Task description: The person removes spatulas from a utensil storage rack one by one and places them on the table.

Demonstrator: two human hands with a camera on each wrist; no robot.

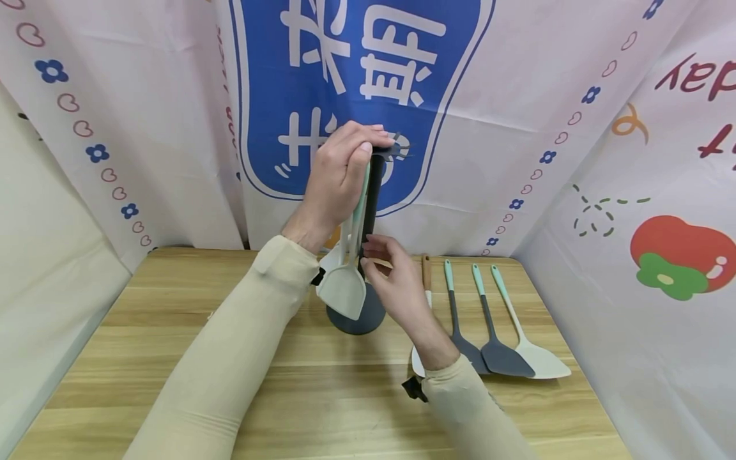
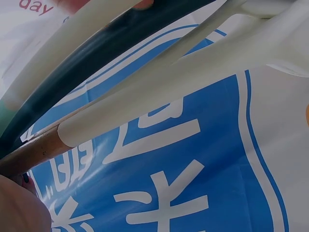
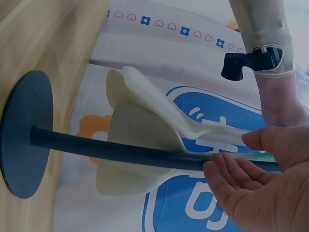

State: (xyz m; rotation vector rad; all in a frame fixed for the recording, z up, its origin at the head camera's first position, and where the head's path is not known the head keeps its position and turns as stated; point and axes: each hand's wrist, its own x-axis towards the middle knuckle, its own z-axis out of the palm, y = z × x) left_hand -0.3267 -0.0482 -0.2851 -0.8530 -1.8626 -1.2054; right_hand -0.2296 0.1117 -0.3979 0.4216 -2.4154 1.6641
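Note:
My left hand (image 1: 345,169) is at the top of a dark utensil stand (image 1: 374,198), its fingers over the hook ring. In the left wrist view its thumb and fingers pinch the end of a spatula's wooden handle (image 2: 36,153); the spatula's pale neck (image 2: 125,113) runs on from it. Several cream spatulas (image 3: 140,125) hang head-down beside the pole, one with a mint-green handle (image 1: 361,203). Lower down, my right hand (image 1: 397,278) is beside the pole (image 3: 116,149), fingers loosely bent, fingertips right at it, thumb near a pale handle.
The stand's round base (image 1: 356,322) rests on the wooden table (image 1: 322,390). To its right lie a wooden-handled utensil (image 1: 426,271), two grey spatulas (image 1: 508,359) and a cream spatula (image 1: 543,361), side by side. Printed cloth (image 1: 477,153) hangs behind the table.

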